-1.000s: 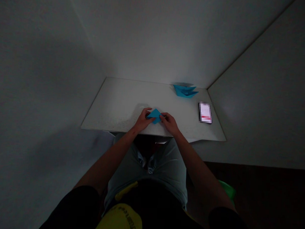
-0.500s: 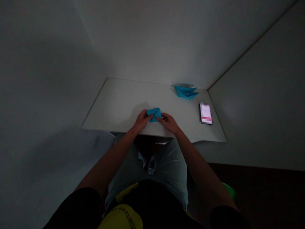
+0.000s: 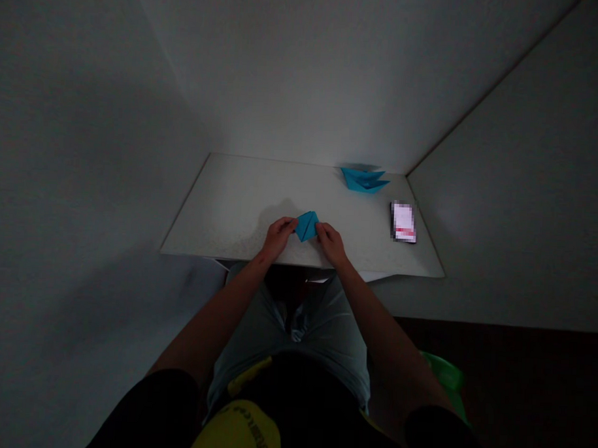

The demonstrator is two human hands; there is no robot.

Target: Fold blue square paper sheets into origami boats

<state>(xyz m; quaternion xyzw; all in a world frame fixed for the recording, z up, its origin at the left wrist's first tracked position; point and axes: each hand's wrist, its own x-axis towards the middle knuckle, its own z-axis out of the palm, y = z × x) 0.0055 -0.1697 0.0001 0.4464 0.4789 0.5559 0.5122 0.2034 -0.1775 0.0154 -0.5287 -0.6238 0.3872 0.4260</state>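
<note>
At the frame's centre, near the white table's [image 3: 221, 208] front edge, the left hand [image 3: 278, 235] and right hand [image 3: 330, 241] pinch 1 small blue folded paper diamond [image 3: 307, 225] between them. An uneven pull could tear or skew its creases. Farther back at upper right lie a phone [image 3: 404, 222] and a finished blue paper boat [image 3: 364, 179].

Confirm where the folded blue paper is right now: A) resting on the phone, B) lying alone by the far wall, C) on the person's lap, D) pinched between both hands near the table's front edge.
D: the left hand and right hand grip the folded blue paper from either side over the table.
</note>
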